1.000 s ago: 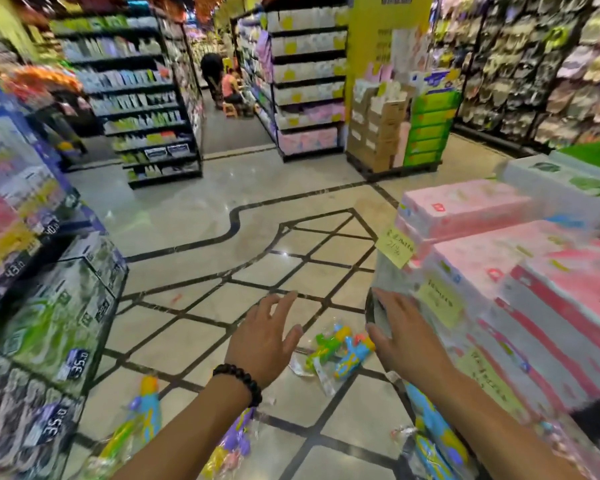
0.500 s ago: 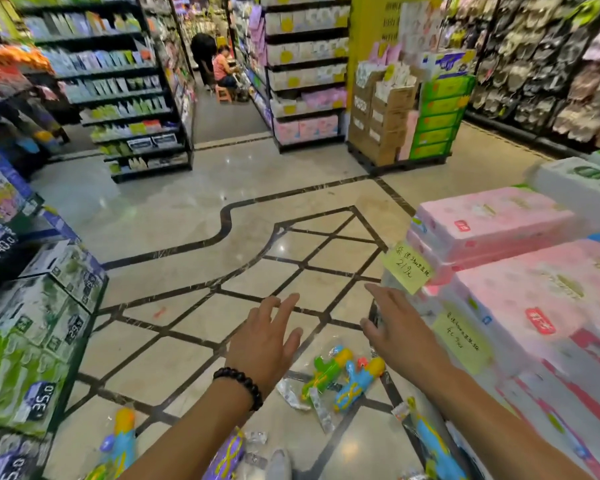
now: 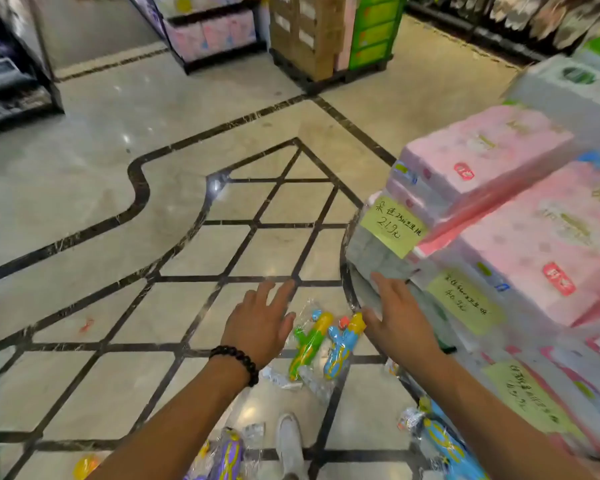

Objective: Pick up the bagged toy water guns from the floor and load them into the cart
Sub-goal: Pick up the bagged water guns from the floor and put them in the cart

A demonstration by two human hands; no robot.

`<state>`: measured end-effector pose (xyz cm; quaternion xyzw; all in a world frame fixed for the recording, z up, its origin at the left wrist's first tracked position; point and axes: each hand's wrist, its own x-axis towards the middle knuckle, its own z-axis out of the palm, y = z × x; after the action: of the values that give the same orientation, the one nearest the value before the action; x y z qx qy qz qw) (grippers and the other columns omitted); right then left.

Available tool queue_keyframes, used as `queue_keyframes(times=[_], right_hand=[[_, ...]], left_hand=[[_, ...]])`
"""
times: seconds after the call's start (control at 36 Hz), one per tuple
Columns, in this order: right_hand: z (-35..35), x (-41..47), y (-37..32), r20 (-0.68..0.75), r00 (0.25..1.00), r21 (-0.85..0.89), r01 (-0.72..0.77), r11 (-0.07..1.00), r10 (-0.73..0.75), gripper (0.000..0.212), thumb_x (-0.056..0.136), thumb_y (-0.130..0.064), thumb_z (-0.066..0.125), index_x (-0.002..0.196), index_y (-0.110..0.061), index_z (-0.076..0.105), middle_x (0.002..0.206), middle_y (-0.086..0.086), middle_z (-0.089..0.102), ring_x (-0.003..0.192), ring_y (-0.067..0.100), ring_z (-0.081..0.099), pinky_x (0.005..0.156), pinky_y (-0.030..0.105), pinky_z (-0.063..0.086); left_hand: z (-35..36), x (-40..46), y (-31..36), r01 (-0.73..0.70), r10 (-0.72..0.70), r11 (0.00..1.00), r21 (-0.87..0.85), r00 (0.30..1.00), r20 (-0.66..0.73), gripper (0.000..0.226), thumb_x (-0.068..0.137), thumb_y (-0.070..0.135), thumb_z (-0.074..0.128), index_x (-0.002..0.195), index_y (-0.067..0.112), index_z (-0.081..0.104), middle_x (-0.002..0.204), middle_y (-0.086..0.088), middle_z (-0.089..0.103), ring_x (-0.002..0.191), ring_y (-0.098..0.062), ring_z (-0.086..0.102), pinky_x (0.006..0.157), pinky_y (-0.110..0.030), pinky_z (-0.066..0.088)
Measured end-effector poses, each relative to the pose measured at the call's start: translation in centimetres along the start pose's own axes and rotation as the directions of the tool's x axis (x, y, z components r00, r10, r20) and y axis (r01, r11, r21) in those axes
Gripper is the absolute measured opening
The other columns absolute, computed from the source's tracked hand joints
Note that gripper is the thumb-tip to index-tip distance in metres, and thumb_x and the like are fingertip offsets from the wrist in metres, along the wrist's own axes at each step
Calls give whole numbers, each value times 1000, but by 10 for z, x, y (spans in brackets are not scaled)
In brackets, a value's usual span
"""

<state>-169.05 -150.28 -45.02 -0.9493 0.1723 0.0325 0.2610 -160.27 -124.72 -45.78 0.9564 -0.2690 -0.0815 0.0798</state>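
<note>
Two bagged toy water guns lie on the tiled floor between my hands: a green and yellow one [image 3: 309, 342] and a blue and yellow one [image 3: 343, 346], in clear plastic. My left hand [image 3: 261, 325] hovers just left of them, fingers stretched out, a black bead bracelet on the wrist. My right hand [image 3: 397, 317] hovers just right of them, fingers spread, holding nothing. A purple bagged gun [image 3: 226, 459] lies near my white shoe [image 3: 289, 445]. Another blue bagged gun [image 3: 445, 448] lies at the lower right. No cart is in view.
Stacked pink tissue packs [image 3: 499, 209] with yellow price notes [image 3: 392, 226] rise close on the right. A pallet of cardboard boxes and green crates [image 3: 329, 36] stands far ahead. Store shelves [image 3: 14, 64] line the far left. A small yellow object [image 3: 85, 465] lies at the lower left.
The view has tilted down and moved closer to the floor. Both hands have stayed stretched out either side of the two bagged guns, which appear larger and nearer now.
</note>
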Motion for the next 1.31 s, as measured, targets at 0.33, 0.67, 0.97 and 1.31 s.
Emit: queue_keyframes(times=[0.33, 0.67, 0.97, 1.31], right_hand=[[181, 64, 99, 214, 932, 94, -318, 943, 293, 69, 93, -22, 65, 154, -24, 33, 149, 15, 39, 126, 38, 55, 108, 48, 43], [453, 110, 243, 299, 861, 85, -455, 887, 413, 58, 97, -25, 61, 149, -15, 37, 137, 17, 50, 122, 40, 51, 95, 47, 47], [677, 179, 373, 260, 769, 68, -617, 784, 583, 88, 99, -41, 62, 163, -28, 3, 162, 15, 22, 142, 41, 36, 108, 56, 44], [761, 199, 430, 106, 839, 294, -539, 790, 533, 111, 88, -34, 78, 159, -46, -7, 161, 12, 5, 134, 46, 43, 104, 54, 51]], left_hand=[[209, 81, -43, -5, 9, 1000, -14, 966, 257, 59, 99, 47, 47, 153, 31, 29, 142, -6, 46, 110, -32, 55, 79, -45, 56], [524, 137, -86, 31, -29, 1000, 2, 900, 435, 60, 104, 47, 41, 159, 31, 23, 149, -6, 39, 127, -32, 47, 96, -46, 50], [782, 197, -121, 7, -49, 996, 88, 876, 480, 70, 101, 51, 46, 158, 38, 7, 152, -14, 35, 129, -37, 43, 93, -51, 49], [870, 219, -113, 110, -126, 992, 64, 929, 347, 112, 83, 58, 71, 157, 46, -12, 154, -10, 25, 120, -42, 39, 78, -56, 56]])
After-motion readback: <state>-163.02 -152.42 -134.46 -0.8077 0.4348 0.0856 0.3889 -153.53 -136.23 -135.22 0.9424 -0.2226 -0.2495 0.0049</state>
